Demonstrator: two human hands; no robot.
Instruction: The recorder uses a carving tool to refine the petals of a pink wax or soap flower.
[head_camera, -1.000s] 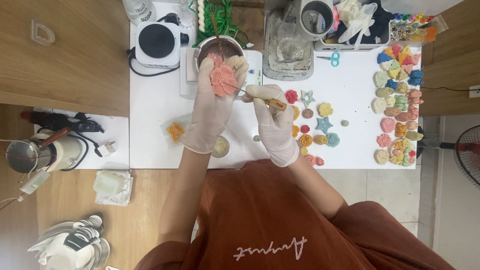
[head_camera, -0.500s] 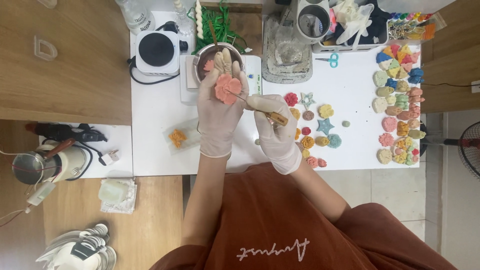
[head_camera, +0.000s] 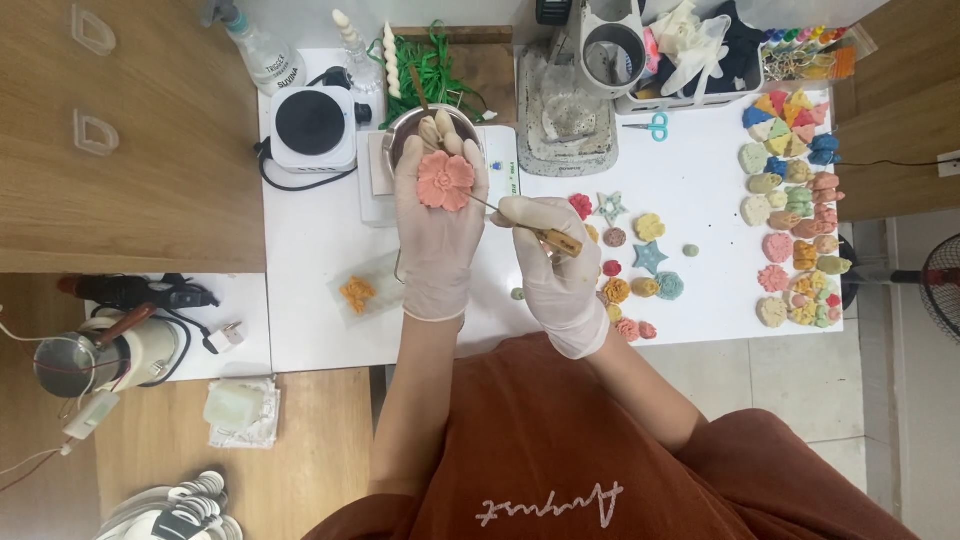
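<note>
The gloved left hand (head_camera: 440, 235) lies open, cradling a pink flower (head_camera: 446, 180); the right hand (head_camera: 553, 262) grips a thin tool (head_camera: 520, 225), its tip seemingly touching the flower's right edge.

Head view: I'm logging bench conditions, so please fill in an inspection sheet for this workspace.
Surface: white table, largely covered, set between wooden tops.
Job's things: pink flower-shaped piece lying in the palm of the left hand; thin wooden-handled tool in the right hand, its tip toward the flower.
Clutter: small coloured moulded shapes in rows at the right, more near the right hand; blue scissors; metal bowl; spray bottle.
Grippers: both hands gloved, both holding.
Cables: black cord looping from the white hot plate.
Surroundings: fan on the tiled floor at the right.
</note>
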